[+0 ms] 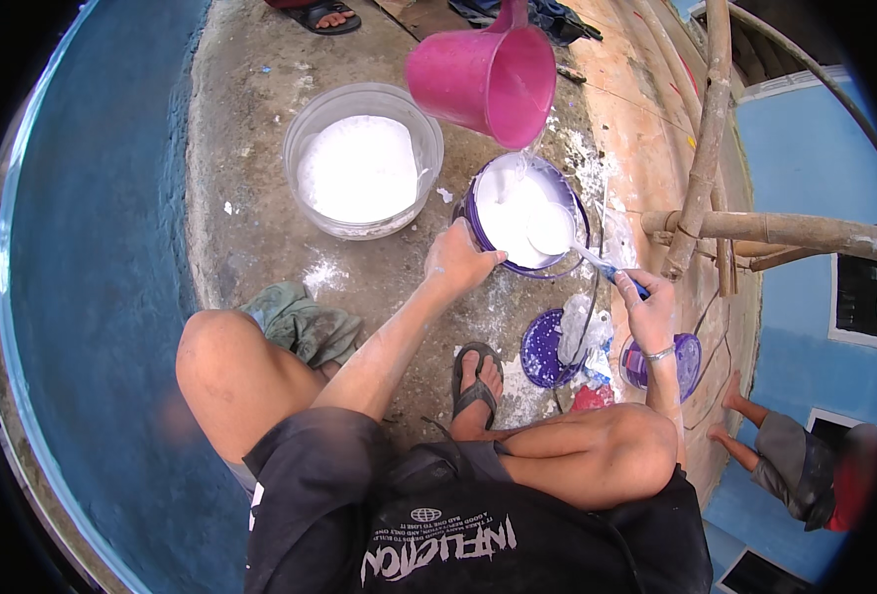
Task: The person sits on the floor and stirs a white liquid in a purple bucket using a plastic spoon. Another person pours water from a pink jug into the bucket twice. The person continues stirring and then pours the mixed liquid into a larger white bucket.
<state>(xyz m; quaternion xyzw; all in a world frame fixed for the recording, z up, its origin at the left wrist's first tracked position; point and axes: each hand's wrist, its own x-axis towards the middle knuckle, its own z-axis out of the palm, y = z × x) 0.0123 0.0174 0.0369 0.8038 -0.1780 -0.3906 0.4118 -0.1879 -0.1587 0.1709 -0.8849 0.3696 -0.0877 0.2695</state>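
As a pink pitcher (445,77) hangs tipped above its far edge, a purple bucket (471,210) of white mix (514,220) sits on the concrete floor (250,198), just right of a clear tub (361,230). The left hand (461,259) grips the bucket's near-left rim, while the right hand (646,302) is closed around a blue-handled tool (608,269) whose head rests in the mix. Loaded, the bucket looks heavy and stiff-walled, best steadied by the rim, though wet residue could make that slick. The mix appears soft and thick, likely to drag on the light tool, best held by its handle.
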